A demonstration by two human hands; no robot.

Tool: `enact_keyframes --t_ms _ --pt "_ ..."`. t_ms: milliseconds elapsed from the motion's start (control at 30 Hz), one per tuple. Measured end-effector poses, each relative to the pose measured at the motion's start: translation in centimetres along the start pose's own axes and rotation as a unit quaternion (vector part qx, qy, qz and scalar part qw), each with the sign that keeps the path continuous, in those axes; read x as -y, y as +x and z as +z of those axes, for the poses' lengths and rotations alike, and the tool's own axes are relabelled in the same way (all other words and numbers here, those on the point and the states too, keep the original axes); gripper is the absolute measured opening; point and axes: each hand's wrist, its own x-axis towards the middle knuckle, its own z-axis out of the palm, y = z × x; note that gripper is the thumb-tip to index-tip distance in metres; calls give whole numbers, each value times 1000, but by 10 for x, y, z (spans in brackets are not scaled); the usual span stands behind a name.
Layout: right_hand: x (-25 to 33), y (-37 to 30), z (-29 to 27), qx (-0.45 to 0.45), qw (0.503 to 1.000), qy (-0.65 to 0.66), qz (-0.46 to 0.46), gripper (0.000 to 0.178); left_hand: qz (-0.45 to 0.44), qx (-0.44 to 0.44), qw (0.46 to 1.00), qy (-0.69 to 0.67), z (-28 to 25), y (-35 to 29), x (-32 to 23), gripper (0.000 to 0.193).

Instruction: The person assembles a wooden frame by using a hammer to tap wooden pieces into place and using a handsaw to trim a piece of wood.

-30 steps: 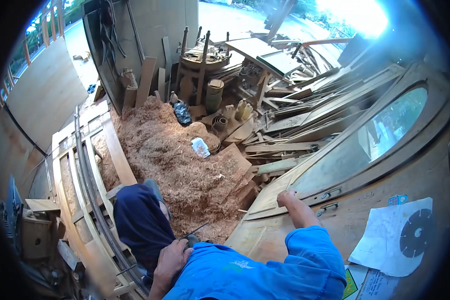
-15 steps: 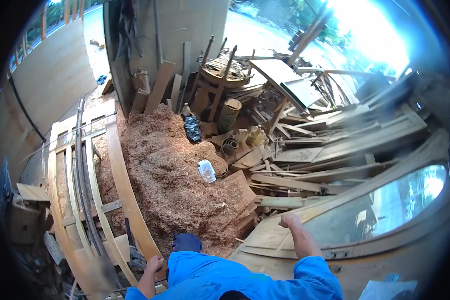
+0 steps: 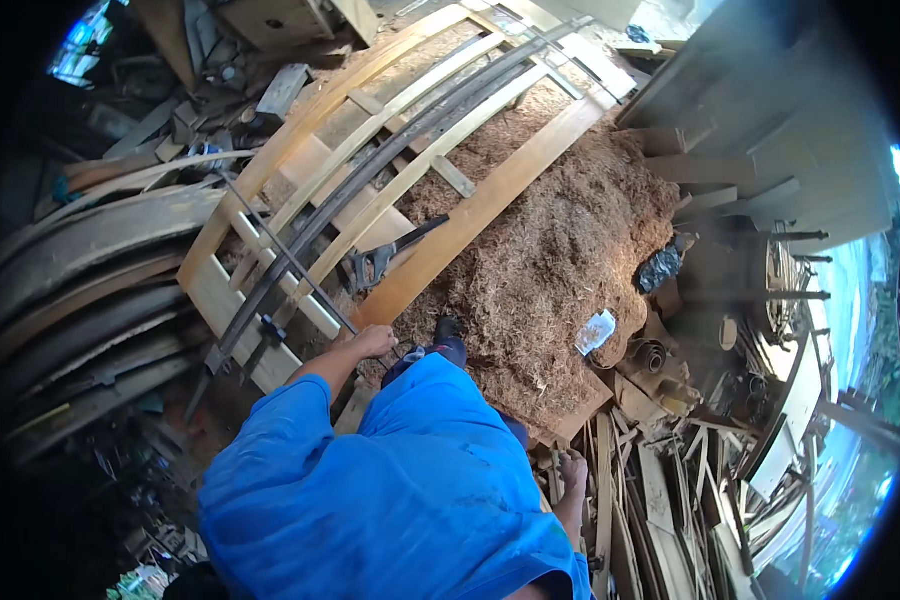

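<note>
A wooden frame of curved rails and short crosspieces lies to my left. A thin dark clamp bar crosses its near end, and a longer dark bar runs along its length. My left hand is closed around the end of the thin clamp bar, at the frame's near corner; the fingers partly hide what they grip. Beside it, a tool with a grey looped handle rests on the rails. My right hand hangs by my side with its fingers curled, and nothing shows in it.
Wood shavings are heaped in front of me, with a white packet and a black plastic bag on the far side. Scrap boards lie in a pile at the right. Curved wooden pieces are stacked at the left.
My view has swung left toward the frame. My right hand has come off the glazed wooden door and down to my side. The left hand stays by the frame's near corner.
</note>
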Motion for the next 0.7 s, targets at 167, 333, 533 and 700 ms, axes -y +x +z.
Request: enact_keyframes --t_ms 167,333,533,700 --pt "17 -5 -4 78 994 0 80 41 -10 -4 997 -78 44 -45 15 37" --pt "37 35 -25 94 993 -40 56 36 -55 -34 988 -142 71 -86 -5 35" --pt "53 203 -112 24 961 -208 -179 35 -30 -81 979 -183 66 -65 -81 38" --pt "174 239 -128 -111 749 -328 -565 29 -130 -98 972 -172 62 -73 -75 37"
